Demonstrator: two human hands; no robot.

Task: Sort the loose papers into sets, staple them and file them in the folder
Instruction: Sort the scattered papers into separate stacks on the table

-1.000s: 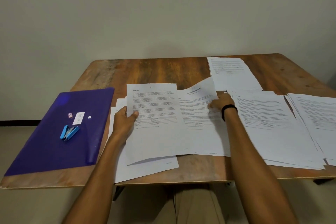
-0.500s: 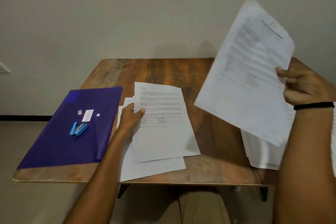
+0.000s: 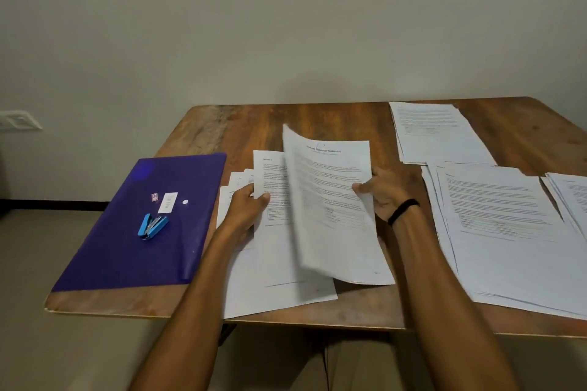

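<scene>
A moment ago the right hand (image 3: 386,197) held the title page (image 3: 330,200) high in the upper right of the frame. Now the page is down in the middle, over the pile (image 3: 276,279) that the left hand (image 3: 246,209) grips by its left edge. The right thumb and fingers pinch the page's right edge. I think it is joining that set. The stapler (image 3: 152,226) lies on the purple folder (image 3: 127,247) at the left, not used yet.

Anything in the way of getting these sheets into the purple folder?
Yes: the blue stapler lies on top of the purple folder, near its middle; it likely must come off before the held sheets go in.
</scene>
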